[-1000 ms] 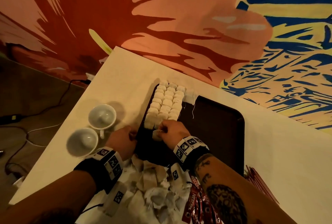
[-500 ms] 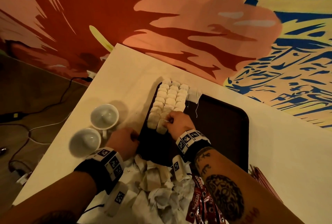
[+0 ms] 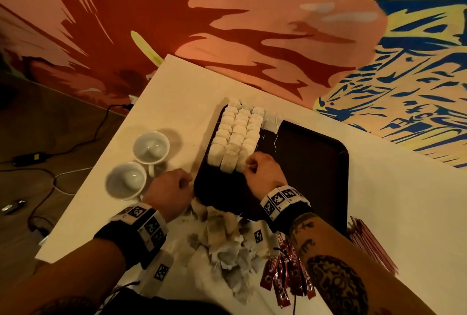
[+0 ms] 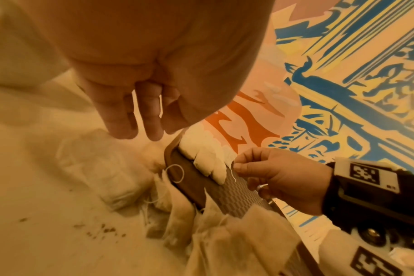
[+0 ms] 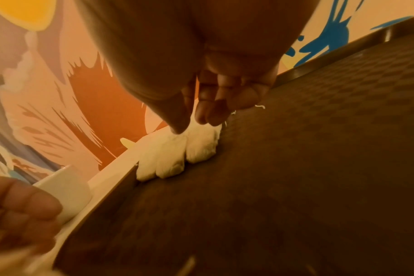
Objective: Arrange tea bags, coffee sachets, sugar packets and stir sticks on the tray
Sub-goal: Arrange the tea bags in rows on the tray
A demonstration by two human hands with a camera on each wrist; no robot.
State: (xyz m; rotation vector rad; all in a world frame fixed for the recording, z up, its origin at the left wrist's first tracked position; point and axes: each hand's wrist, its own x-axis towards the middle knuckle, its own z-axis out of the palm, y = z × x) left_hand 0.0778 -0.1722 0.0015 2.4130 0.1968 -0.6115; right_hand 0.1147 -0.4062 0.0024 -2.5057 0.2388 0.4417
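My right hand (image 3: 262, 172) has a narrow grip on the nearest white paper tea bag (image 5: 202, 147), squaring its row on the dark brown textured tray (image 3: 316, 163), while my left hand (image 3: 169, 192), its grip loose and holding nothing, rests on the cream bench (image 3: 177, 102) beside the tray.

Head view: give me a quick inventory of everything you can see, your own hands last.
tray: one, dark brown, on the table by the wall
arranged tea bags: three rows, white, left end of the tray
stray tea bag: one, white, beside the rows' far end
loose tea bags: a pile, count unclear, white, near table edge
coffee sachets: several, red, right of the pile
red sticks: a bundle, beyond the right forearm
cups: two, white, left of the tray
table: one, cream
left hand: at the tray's left edge
right hand: fingers on the nearest tea bag
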